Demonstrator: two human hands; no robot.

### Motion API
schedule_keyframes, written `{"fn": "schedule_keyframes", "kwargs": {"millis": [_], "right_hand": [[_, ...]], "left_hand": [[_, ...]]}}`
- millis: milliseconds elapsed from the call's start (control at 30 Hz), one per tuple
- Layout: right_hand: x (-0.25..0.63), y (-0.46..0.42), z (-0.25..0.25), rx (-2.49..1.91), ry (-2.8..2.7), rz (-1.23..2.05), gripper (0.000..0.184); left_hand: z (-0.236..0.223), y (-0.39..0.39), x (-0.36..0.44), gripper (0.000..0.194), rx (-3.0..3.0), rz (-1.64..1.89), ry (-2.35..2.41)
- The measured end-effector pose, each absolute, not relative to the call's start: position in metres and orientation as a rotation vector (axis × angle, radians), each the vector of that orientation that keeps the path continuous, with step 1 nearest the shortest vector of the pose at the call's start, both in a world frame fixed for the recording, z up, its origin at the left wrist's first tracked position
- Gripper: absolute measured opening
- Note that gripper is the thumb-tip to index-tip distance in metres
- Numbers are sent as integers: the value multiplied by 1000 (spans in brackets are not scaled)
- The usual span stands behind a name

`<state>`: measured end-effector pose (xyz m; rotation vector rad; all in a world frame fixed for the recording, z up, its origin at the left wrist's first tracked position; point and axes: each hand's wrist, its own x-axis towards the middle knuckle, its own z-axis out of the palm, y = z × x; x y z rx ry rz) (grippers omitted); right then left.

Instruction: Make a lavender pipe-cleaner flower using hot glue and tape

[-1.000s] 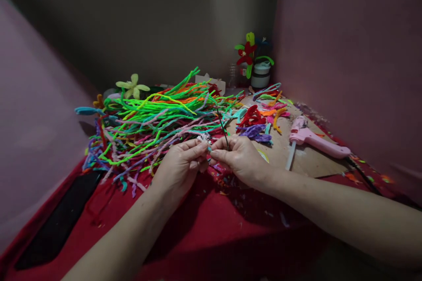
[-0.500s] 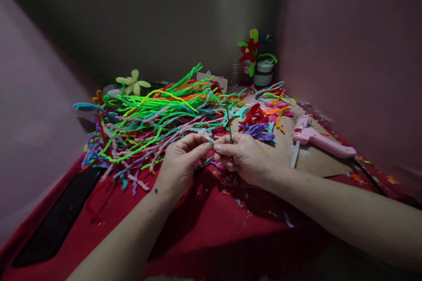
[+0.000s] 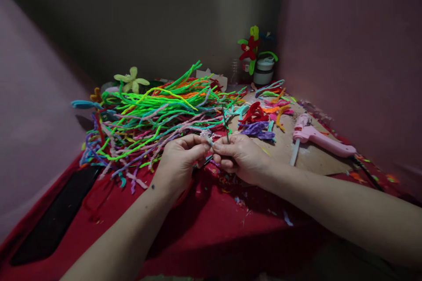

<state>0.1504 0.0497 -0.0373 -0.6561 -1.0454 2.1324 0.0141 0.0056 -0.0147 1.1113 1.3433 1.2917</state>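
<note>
My left hand [image 3: 180, 156] is closed, thumb and forefinger pinching a small pale piece with a fuzzy white tuft [image 3: 206, 134] and a light-blue end. My right hand [image 3: 239, 156] meets it fingertip to fingertip, closed, with its thumb and forefinger at the light-blue end. A thin dark stick [image 3: 225, 120] rises from between the right hand's fingers; its lower part is hidden. Beneath the hands, part of a dark object [image 3: 208, 160] shows, too covered to name. Just beyond lies a large heap of coloured pipe cleaners [image 3: 158, 109], mostly green, pink and purple.
On a cardboard sheet [image 3: 316, 162] at right rest a pink glue gun [image 3: 323, 138] and bent pipe-cleaner pieces [image 3: 257, 129]. A dark flat slab [image 3: 56, 217] lies at left on the red cloth [image 3: 211, 237]. A red flower [image 3: 249, 48] and a lidded jar [image 3: 263, 72] stand behind.
The dark stick has shifted slightly left and tilts a little differently. Both hands remain together, with the white tuft turned slightly; the view has shifted a little.
</note>
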Motion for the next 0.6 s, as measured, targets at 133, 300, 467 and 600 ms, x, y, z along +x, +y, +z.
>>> {"fn": "schedule_keyframes", "kwargs": {"millis": [133,300,467,600], "right_hand": [[151,51,-37,-667,-1006,2191,20],[152,53,-38,-634,-952,2241,20],[152,56,-39,-588,-934,2284,15],[151,57,-38,-562,-911,2327,12]], "left_hand": [[-18,9,14,5,1457,1260,1569],[-24,12,15,9,1833,1206,1778],[-25,14,14,10,1900,1178,1796],[-25,10,12,8,2156,1195,1906]]}}
